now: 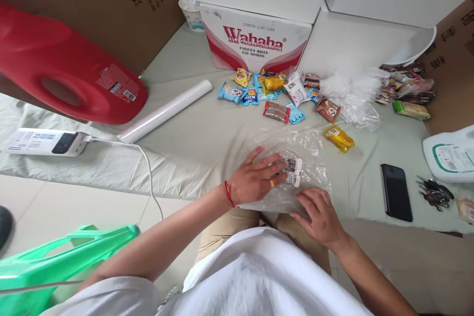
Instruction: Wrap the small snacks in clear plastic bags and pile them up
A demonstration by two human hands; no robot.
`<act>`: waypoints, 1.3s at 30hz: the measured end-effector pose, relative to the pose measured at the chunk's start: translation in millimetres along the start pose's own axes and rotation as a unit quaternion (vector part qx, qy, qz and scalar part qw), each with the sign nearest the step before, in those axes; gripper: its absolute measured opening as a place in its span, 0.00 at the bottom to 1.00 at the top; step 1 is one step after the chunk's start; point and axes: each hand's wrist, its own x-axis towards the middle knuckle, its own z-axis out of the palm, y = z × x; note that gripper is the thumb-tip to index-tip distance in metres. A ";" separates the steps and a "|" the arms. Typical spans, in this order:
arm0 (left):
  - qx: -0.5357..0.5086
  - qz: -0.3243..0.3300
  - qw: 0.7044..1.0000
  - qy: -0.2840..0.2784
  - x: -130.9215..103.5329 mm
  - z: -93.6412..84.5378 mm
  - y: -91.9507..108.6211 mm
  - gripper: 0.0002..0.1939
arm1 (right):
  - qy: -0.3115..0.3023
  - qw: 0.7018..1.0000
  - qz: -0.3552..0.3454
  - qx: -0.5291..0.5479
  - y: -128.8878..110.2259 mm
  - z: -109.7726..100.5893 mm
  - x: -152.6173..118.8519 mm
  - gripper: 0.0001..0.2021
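A clear plastic bag (314,158) lies flat near the table's front edge. On or inside it, I cannot tell which, sits a small white packet (295,173) with dark print. My left hand (257,175) rests on the bag from the left, fingers spread, their tips over the packet's left part. A ring and a red bracelet show on that hand. Just below and right of the packet, my right hand (316,215) touches the bag's front part, its fingers bent and apart, with nothing visible held.
Behind are several snack packets (277,112), a yellow packet (338,138), crumpled clear bags (350,91) and a Wahaha box (255,39). A plastic roll (166,111), power bank (48,142) and red jug (74,69) stand left; a phone (396,192) and keys (435,192) lie right.
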 end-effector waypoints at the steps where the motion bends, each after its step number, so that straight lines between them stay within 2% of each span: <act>1: -0.016 0.034 0.999 -0.031 3.5 1.5 1.3 0.20 | -0.005 1.000 0.011 -0.010 0.1 5.1 -6.7 0.23; 3: -0.048 0.055 0.994 -0.086 11.2 5.2 0.0 0.20 | -0.005 0.999 0.038 -0.017 2.8 14.0 -13.9 0.18; 6: -0.102 -0.006 0.986 -0.129 21.0 6.8 -7.7 0.21 | 0.002 0.998 0.060 -0.006 8.0 18.5 -12.9 0.14; 9: -0.142 -0.076 0.975 -0.151 26.1 1.7 -14.4 0.22 | 0.010 0.997 0.072 0.020 9.9 9.6 -4.1 0.13; 13: -0.171 -0.113 0.962 -0.183 26.9 -4.7 -16.7 0.24 | 0.020 0.995 0.079 0.049 14.5 -12.6 16.2 0.12; 17: -0.161 -0.110 0.964 -0.183 26.9 -5.3 -16.5 0.24 | -0.010 0.993 0.088 0.080 28.9 -25.6 45.1 0.12; 22: -0.168 -0.089 0.965 -0.182 27.0 -6.0 -19.9 0.25 | -0.038 0.985 0.111 0.123 48.9 -16.9 83.2 0.12; 26: -0.208 -0.098 0.955 -0.189 18.6 -11.7 -26.6 0.35 | -0.076 0.974 0.109 0.185 59.8 -1.3 100.7 0.12; 29: -0.211 -0.121 0.952 -0.185 8.1 -18.6 -30.9 0.44 | -0.080 0.969 0.115 0.202 63.5 6.3 102.8 0.11; 31: -0.188 -0.132 0.956 -0.185 2.0 -22.8 -31.5 0.46 | -0.076 0.969 0.121 0.203 63.4 8.5 101.5 0.11; 34: -0.150 -0.128 0.964 -0.181 -4.0 -26.4 -28.9 0.35 | -0.073 0.971 0.123 0.194 60.9 9.2 100.1 0.11; 37: -0.147 -0.127 0.969 -0.152 -8.1 -28.1 -26.0 0.11 | -0.076 0.972 0.121 0.185 58.9 8.4 100.8 0.11; 38: -0.150 -0.139 0.969 -0.135 -9.6 -28.5 -25.8 0.09 | -0.076 0.972 0.121 0.184 58.8 8.1 101.3 0.11; 39: -0.153 -0.158 0.969 -0.115 -11.4 -28.8 -26.2 0.12 | -0.076 0.972 0.123 0.183 59.1 8.1 101.7 0.11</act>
